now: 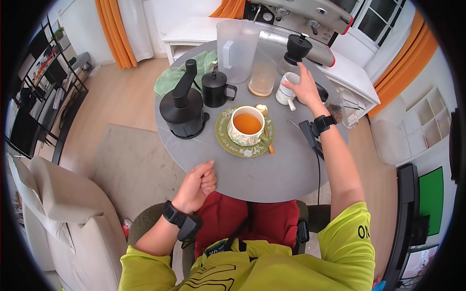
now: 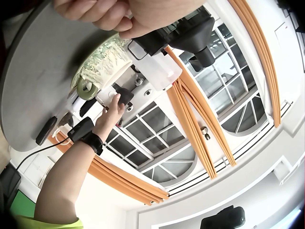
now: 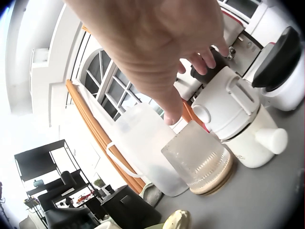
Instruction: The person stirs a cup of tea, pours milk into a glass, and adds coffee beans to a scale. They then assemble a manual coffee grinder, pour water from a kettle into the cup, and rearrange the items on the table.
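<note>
The right hand [image 1: 307, 89], fingers spread, partly hides the white pot [image 1: 284, 96]; left hand [image 1: 195, 186] curled, palm hidden, apparently empty.

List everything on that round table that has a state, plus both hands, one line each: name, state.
Patterned cup: upright, holding orange-brown liquid.
Frosted pitcher: upright.
Black mug: lid on.
Clear container: standing, tan disc at its base.
White pot: upright, white piece on top.
Green cloth: crumpled.
Left hand: curled, empty.
Right hand: open.
</note>
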The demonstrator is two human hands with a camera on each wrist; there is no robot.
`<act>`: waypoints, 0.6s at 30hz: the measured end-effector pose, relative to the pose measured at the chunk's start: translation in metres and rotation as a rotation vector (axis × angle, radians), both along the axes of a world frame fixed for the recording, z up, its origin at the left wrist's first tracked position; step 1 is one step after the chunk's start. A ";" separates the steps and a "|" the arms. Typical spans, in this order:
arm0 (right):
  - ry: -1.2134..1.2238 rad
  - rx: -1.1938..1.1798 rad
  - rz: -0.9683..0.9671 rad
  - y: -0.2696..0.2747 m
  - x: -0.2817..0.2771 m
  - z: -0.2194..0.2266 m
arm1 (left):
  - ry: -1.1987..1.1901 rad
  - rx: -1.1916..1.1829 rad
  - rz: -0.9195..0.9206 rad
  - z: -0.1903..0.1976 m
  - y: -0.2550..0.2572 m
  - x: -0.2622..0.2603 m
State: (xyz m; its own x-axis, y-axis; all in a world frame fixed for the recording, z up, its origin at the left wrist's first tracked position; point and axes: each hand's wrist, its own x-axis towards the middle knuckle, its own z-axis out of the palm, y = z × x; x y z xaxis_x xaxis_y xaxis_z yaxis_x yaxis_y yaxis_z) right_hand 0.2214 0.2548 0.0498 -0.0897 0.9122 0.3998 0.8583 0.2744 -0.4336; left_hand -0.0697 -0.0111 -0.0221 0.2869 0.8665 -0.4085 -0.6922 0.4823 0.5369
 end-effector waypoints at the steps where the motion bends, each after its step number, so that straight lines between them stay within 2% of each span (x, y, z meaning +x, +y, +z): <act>1: -0.035 0.062 0.050 0.002 -0.003 0.004 | -0.001 0.001 -0.001 -0.001 0.000 0.000; 2: -0.070 0.124 0.099 0.005 -0.007 0.008 | -0.001 0.000 -0.001 -0.001 0.000 0.000; 5: -0.106 0.074 0.176 0.015 -0.025 0.014 | 0.009 -0.005 -0.002 0.003 0.001 0.000; 6: -0.105 0.074 0.177 0.015 -0.032 0.017 | 0.014 -0.015 0.003 0.004 0.000 0.001; 8: -0.322 -0.091 0.145 0.015 -0.047 0.025 | 0.019 -0.023 0.014 0.004 0.000 0.000; 11: -0.458 -0.108 0.083 0.025 -0.060 0.015 | -0.003 -0.013 -0.009 0.001 0.001 -0.002; 12: -0.459 -0.106 0.088 0.026 -0.065 0.016 | -0.001 -0.013 -0.008 0.002 0.001 -0.002; 14: -0.486 -0.255 0.056 0.028 -0.073 0.019 | 0.000 -0.015 -0.002 0.003 0.001 -0.003; 18: -0.466 -0.260 0.033 0.033 -0.074 0.014 | 0.000 -0.020 0.003 0.002 0.002 -0.003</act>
State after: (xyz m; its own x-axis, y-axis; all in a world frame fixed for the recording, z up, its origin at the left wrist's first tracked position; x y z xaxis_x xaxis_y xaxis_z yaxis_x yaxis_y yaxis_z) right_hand 0.1474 0.2882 0.0638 -0.2337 0.9697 0.0715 0.9690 0.2384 -0.0656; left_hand -0.0727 -0.0093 -0.0202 0.2840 0.8591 -0.4257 -0.6939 0.4906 0.5271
